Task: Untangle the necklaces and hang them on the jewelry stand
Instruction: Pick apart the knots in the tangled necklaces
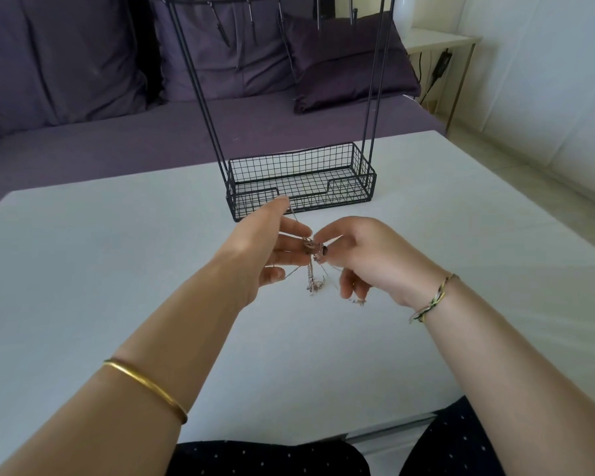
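A small tangle of thin silver necklaces point(312, 269) hangs between my two hands above the white table point(117, 269). My left hand point(268, 249) pinches chain strands, one running up to its raised forefinger. My right hand point(364, 255) pinches the knot from the other side, with a loose end trailing below its curled fingers. The black wire jewelry stand point(299, 180) is just behind my hands, with a mesh basket base and tall uprights. Its hooks point(251, 25) hang from the top bar at the frame's upper edge, and I see no necklace on them.
A purple sofa with cushions point(344, 63) lies behind the table. A small white side table point(440, 39) with cables stands at the back right. My knees in dark dotted fabric point(272, 458) are at the table's near edge.
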### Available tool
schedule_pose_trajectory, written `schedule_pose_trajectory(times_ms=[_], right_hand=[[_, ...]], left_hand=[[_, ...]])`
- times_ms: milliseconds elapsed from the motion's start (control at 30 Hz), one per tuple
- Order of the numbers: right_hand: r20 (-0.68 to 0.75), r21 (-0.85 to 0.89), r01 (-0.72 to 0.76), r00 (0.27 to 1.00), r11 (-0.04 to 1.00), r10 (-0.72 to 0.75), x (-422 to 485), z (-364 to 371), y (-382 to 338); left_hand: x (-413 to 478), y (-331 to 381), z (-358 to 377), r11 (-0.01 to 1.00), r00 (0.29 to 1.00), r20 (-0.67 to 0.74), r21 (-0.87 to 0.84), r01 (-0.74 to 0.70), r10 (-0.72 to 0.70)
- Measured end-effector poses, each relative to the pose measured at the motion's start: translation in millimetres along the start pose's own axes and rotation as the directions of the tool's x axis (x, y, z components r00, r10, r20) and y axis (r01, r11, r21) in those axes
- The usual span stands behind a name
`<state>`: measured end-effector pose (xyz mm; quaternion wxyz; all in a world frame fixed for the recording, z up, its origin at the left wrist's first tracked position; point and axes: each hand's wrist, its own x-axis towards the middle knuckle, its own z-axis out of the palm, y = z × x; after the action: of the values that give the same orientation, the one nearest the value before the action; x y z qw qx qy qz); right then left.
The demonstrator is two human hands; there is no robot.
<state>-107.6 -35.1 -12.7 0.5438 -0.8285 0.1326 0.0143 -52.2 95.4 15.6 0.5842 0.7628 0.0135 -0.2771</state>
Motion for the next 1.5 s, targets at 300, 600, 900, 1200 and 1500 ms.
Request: schedule_pose_trajectory(times_ms=[300, 600, 900, 1200, 1500], right_hand=[[-0.209, -0.111, 0.144, 0.964, 0.983, -0.165, 2.2, -4.9, 3.4], [-0.25, -0.15, 0.243, 0.928, 0.958, -0.275, -1.6, -4.9, -3.0], [-0.251, -0.146, 0.318, 0.904, 0.937, -0.346, -5.6, -4.1, -9.2], [-0.242, -0.042, 0.169, 0.955, 0.985, -0.174, -2.8, -7.7, -5.2], [-0.176, -0.084, 0.234, 0.953, 0.969, -0.246, -2.8, -5.6, -5.7]], left_hand=[[-3.5, 0.9, 0.1, 0.986, 0.999, -0.003, 0.163, -0.043, 0.044], [-3.9, -0.9, 0.4, 0.96, 0.991, 0.074, 0.249, -0.13, 0.115], [-2.0, -5.6, 4.7, 0.921, 0.963, 0.113, 0.283, -0.268, 0.246], [1.1, -5.0, 1.1, 0.979, 0.985, -0.013, 0.111, -0.172, 0.174], [0.9, -6.0, 1.2, 0.979, 0.982, -0.04, 0.095, -0.182, 0.186]])
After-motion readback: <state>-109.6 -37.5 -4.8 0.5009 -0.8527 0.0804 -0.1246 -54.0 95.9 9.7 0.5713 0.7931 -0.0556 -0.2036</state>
